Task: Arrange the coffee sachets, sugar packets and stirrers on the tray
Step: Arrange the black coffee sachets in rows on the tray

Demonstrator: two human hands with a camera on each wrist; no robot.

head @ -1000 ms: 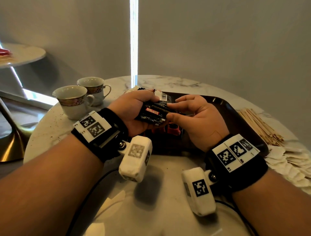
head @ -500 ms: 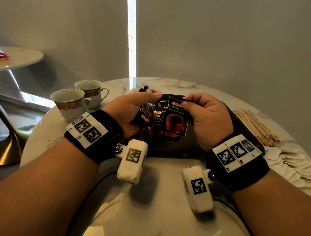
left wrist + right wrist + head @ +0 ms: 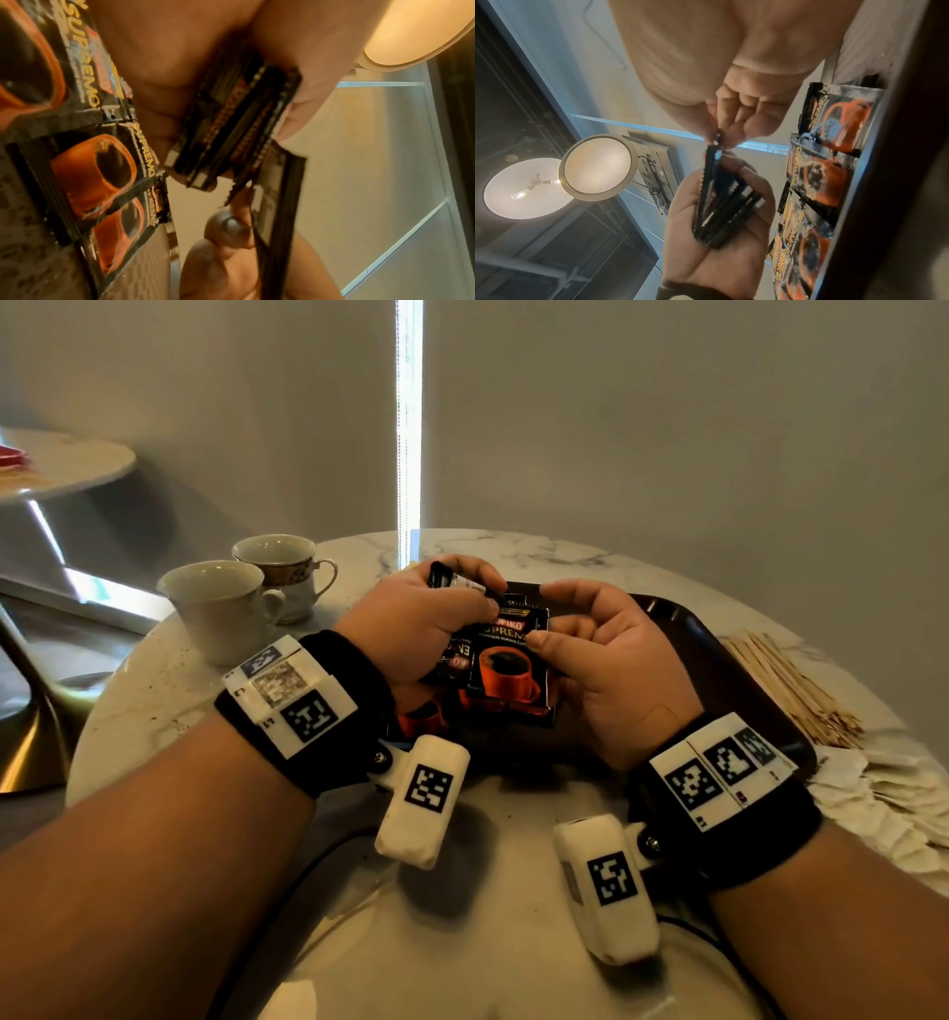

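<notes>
My left hand [image 3: 477,594] grips a stack of black coffee sachets [image 3: 231,125] above the near left part of the dark brown tray [image 3: 729,675]. Beside it, my right hand [image 3: 540,629] pinches one sachet [image 3: 506,660] by its edge, just apart from the stack [image 3: 727,213]. Several more sachets [image 3: 95,168] lie face up in a row on the tray [image 3: 821,172] beneath my hands. Wooden stirrers [image 3: 791,690] and white sugar packets [image 3: 898,793] lie on the table to the right of the tray.
Two teacups [image 3: 221,603] stand on the round marble table [image 3: 154,690] at the left, close to my left wrist. A second small table [image 3: 67,459] stands further off on the left. A grey wall is behind the table.
My right hand has drawn one sachet off the stack in my left hand and now holds it face up beside the stack. Both hands have stayed over the tray's near left part.
</notes>
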